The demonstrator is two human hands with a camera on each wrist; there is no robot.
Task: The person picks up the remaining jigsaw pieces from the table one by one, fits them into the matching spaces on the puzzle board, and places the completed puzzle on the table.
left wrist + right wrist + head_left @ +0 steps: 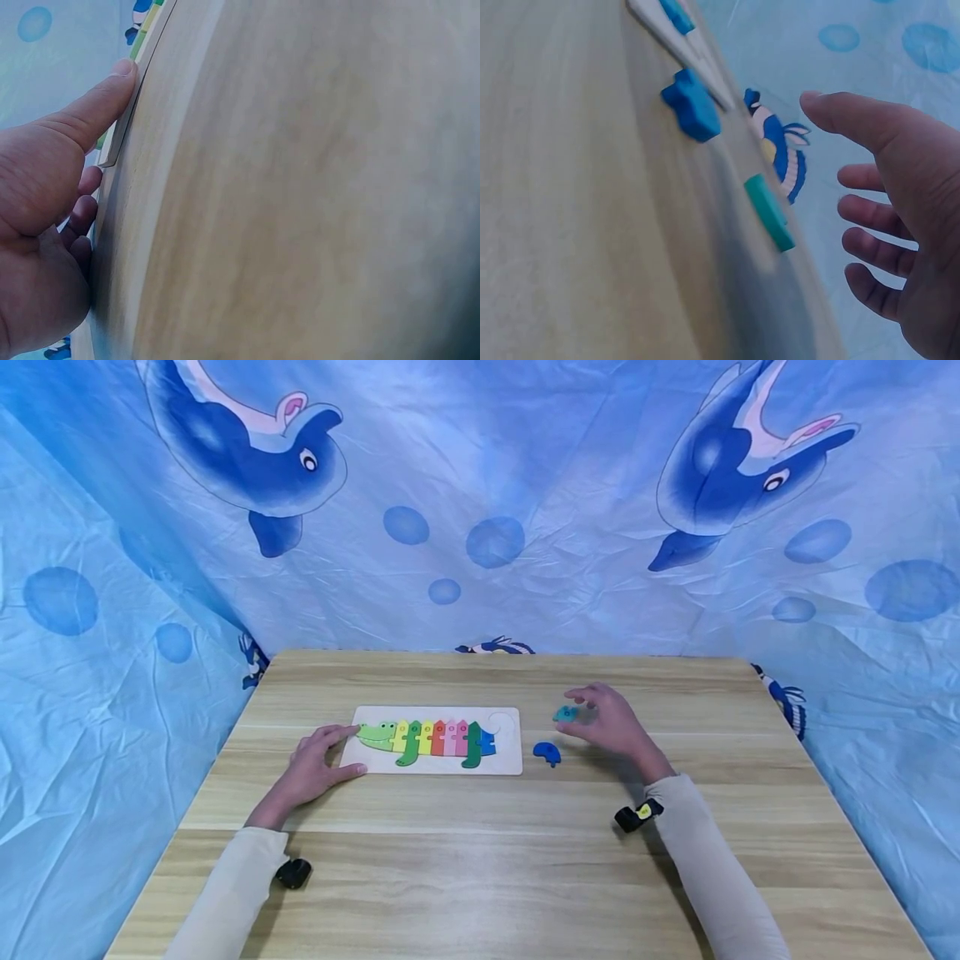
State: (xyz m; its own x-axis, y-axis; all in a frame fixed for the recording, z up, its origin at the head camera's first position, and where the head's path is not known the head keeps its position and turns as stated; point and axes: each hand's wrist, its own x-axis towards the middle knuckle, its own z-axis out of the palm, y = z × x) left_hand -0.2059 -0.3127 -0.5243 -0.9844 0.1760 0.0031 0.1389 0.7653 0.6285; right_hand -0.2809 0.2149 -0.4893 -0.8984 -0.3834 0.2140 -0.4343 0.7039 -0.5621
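Note:
A crocodile puzzle board [438, 768] lies flat on the table, with a row of coloured pieces set in it. My left hand [309, 770] rests at its left end, the straight thumb [105, 97] touching the board's near edge and the index finger by the crocodile's head [377, 737]. To the right of the board my right hand [609, 722] hovers with parted fingers around a teal puzzle piece [769, 212]. In the right wrist view that piece lies on the table, apart from the fingers. A loose blue puzzle piece [547, 752] sits between the board and this hand.
The wooden table [480, 877] ends at the back against a blue sheet [525, 460] printed with dolphins and bubbles. More of this sheet hangs along both sides. A black wrist camera [293, 873] is on the left sleeve, another black camera [628, 819] on the right.

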